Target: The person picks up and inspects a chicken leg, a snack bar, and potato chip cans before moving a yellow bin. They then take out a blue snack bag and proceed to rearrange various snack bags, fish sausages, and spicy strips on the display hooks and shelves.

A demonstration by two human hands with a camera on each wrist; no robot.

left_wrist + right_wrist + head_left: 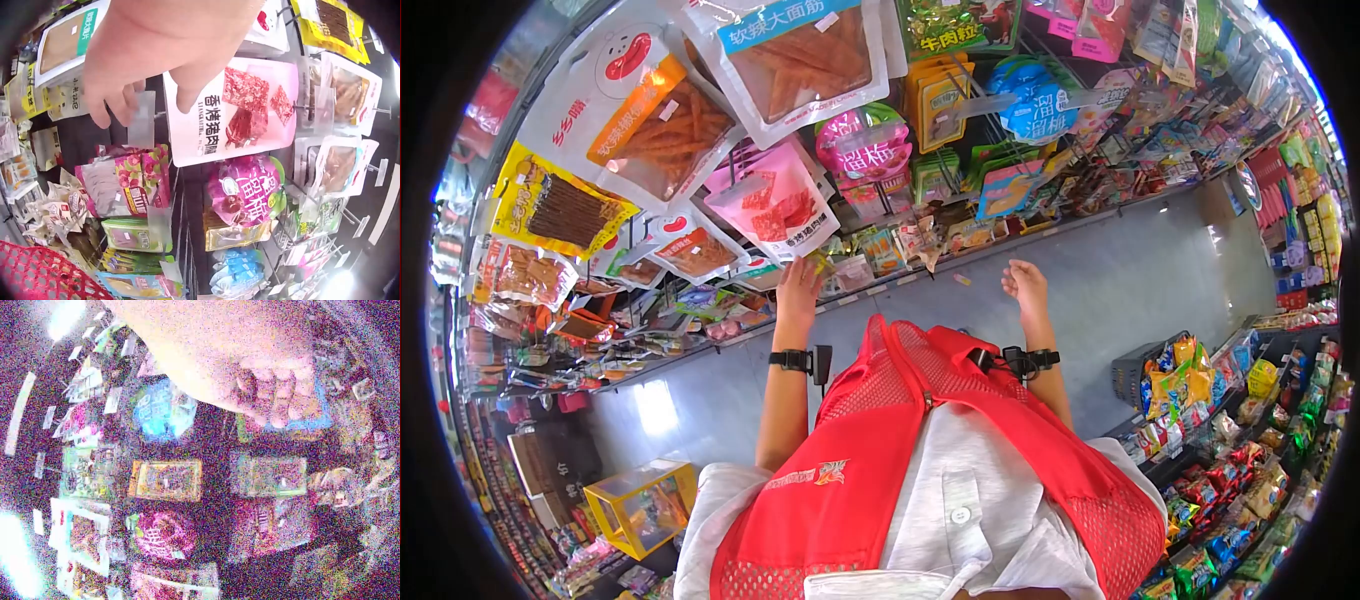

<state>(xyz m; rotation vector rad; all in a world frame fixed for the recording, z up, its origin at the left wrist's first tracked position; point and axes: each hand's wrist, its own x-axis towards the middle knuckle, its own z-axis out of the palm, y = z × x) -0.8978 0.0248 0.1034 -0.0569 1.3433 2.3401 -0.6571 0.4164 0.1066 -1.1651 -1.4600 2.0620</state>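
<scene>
The left hand [798,292] is raised at the shelf front, just below a pink-and-white jerky bag [775,200]. In the left wrist view the left hand [169,44] has its fingers bent downward, and its thumb overlaps the edge of the pink bag [265,112]; contact cannot be told. Nothing is visible in its grip. Farther right, the right hand [1026,285] hovers with loosely curled fingers, holding nothing visible. The grainy right wrist view shows the right hand [250,356] in front of a blue-edged packet [322,409]; touching cannot be told.
Hooks with price tags carry purple plum bags [863,145], blue bags [1032,98] and large white snack bags [650,110]. A grey floor [900,320] runs behind the hands. A dark basket [1135,375] and more packets stand at the right, a yellow box [640,505] at lower left.
</scene>
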